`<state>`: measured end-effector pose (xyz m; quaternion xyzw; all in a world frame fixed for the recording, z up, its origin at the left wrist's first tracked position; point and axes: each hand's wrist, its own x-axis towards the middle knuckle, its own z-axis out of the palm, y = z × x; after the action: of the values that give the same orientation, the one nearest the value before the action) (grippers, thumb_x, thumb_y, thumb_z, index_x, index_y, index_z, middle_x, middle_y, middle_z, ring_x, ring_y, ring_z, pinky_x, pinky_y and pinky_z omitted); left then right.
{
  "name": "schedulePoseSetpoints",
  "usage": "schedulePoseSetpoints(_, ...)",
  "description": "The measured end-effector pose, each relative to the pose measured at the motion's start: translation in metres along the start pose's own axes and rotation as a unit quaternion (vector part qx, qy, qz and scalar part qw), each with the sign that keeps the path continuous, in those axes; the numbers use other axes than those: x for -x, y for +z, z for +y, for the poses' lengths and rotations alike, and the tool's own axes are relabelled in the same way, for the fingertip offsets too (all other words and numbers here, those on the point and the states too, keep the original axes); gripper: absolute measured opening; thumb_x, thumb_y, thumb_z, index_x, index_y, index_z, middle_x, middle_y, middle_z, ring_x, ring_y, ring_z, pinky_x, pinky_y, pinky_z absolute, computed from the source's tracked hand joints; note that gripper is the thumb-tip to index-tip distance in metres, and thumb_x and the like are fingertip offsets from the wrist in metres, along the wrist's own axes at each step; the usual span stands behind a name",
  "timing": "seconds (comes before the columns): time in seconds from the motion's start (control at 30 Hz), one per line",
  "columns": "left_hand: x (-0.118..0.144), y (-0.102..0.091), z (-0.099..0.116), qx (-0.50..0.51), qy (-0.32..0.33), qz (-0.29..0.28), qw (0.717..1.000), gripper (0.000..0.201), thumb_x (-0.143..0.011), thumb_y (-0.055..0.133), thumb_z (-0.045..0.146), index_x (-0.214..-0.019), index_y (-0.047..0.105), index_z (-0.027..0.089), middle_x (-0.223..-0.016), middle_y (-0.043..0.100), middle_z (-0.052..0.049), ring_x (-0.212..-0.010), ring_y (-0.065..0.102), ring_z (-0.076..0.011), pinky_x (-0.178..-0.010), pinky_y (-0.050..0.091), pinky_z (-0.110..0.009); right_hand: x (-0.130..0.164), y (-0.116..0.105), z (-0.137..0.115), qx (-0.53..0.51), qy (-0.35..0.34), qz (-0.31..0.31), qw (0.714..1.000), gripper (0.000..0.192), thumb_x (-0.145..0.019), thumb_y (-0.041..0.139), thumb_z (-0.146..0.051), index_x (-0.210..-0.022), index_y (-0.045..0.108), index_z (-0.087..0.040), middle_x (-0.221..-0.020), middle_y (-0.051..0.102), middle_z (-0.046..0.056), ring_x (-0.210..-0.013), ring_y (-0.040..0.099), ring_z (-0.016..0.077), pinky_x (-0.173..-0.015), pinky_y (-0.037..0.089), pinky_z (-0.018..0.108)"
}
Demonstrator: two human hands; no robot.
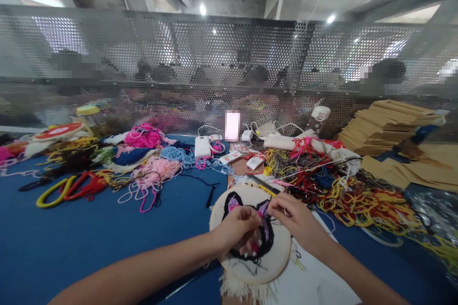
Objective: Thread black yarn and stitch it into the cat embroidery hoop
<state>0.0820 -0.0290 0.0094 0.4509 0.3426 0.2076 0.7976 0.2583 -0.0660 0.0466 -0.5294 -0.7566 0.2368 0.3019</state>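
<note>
A round embroidery hoop (282,262) with cream cloth lies tilted in front of me, its fringed edge hanging at the near side. On the cloth is a thick black yarn outline (232,198) of an eared shape, with pink and purple yarn inside. My left hand (239,229) is over the middle of the design, thumb and fingers pinched together. My right hand (295,219) is pinched too, above the hoop's right part beside the purple ear. What either hand's fingertips hold is too small to make out. Part of the design is hidden under the left hand.
Yarn heaps cover the table's right side (322,186) and back left (153,171). Yellow-and-red-handled scissors (55,193) lie left. A yellow-black cutter (265,185) is behind the hoop, white paper (322,271) beneath. Brown envelopes (386,126) are stacked right, before a perforated screen (179,57).
</note>
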Motion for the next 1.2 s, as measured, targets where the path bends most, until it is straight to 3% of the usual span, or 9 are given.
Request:
schedulePoseSetpoints(0.13,-0.001,-0.003,-0.001,0.053,0.026,0.006,0.998,0.028,-0.068,0.066,0.037,-0.072,0.049,0.015,-0.046,0.050,0.005,-0.031,0.043,-0.0056,-0.030,0.029,-0.016,0.004,0.007,-0.006,0.016,0.007,0.013,1.000,0.016,-0.086,0.046,-0.026,-0.075,0.055,-0.020,-0.079,0.055,0.003,-0.078,0.050,0.0174,-0.071,0.036,0.029)
schedulePoseSetpoints(0.23,-0.001,-0.003,0.004,0.105,0.028,-0.009,0.994,0.028,-0.066,0.069,0.034,-0.070,0.051,0.013,-0.049,0.051,0.004,-0.036,0.045,-0.0047,-0.035,0.033,-0.016,0.002,0.016,-0.004,-0.092,0.064,0.002,0.994,0.017,-0.083,0.050,-0.032,-0.073,0.056,-0.020,-0.071,0.055,0.001,-0.069,0.050,0.0155,-0.062,0.036,0.027)
schedulePoseSetpoints(0.37,0.001,0.000,0.010,0.126,0.042,-0.013,0.991,0.030,-0.061,0.074,0.031,-0.067,0.053,0.010,-0.053,0.055,0.001,-0.044,0.052,-0.0058,-0.044,0.039,-0.016,-0.003,0.026,0.003,-0.310,0.148,-0.052,0.938,0.029,-0.076,0.056,-0.046,-0.068,0.052,-0.018,-0.063,0.054,-0.002,-0.057,0.048,0.0114,-0.053,0.035,0.023)
schedulePoseSetpoints(0.47,0.001,-0.001,0.013,0.116,0.061,-0.020,0.991,0.030,-0.061,0.075,0.029,-0.073,0.055,0.011,-0.056,0.059,0.000,-0.046,0.055,-0.0079,-0.046,0.041,-0.018,-0.005,0.028,0.005,-0.384,0.175,-0.059,0.905,0.036,-0.069,0.062,-0.052,-0.067,0.053,-0.017,-0.060,0.054,-0.002,-0.053,0.046,0.0096,-0.052,0.035,0.023)
schedulePoseSetpoints(0.67,0.004,-0.003,0.019,0.051,0.085,-0.066,0.993,0.053,-0.062,0.075,0.029,-0.109,0.058,0.012,-0.057,0.061,0.001,-0.050,0.059,-0.0113,-0.056,0.046,-0.024,-0.006,0.029,0.010,-0.418,0.179,-0.053,0.889,0.034,-0.064,0.068,-0.048,-0.067,0.060,-0.016,-0.057,0.055,-0.001,-0.054,0.048,0.0107,-0.054,0.036,0.024)
schedulePoseSetpoints(0.93,0.012,0.000,0.031,-0.027,0.106,-0.083,0.990,0.032,-0.065,0.073,0.029,-0.091,0.068,0.013,-0.063,0.065,-0.002,-0.059,0.061,-0.0117,-0.063,0.045,-0.024,-0.003,0.022,-0.003,-0.493,0.199,-0.071,0.844,0.026,-0.066,0.070,-0.038,-0.071,0.064,-0.014,-0.060,0.058,0.001,-0.056,0.049,0.0097,-0.056,0.034,0.023)
schedulePoseSetpoints(1.2,0.017,0.000,0.043,-0.041,0.058,-0.061,0.996,0.028,-0.062,0.074,0.030,-0.081,0.064,0.011,-0.060,0.064,-0.002,-0.055,0.060,-0.0113,-0.055,0.043,-0.022,-0.004,0.023,0.001,-0.491,0.185,-0.082,0.847,0.029,-0.064,0.072,-0.040,-0.066,0.062,-0.013,-0.059,0.058,0.001,-0.054,0.047,0.0089,-0.054,0.032,0.022)
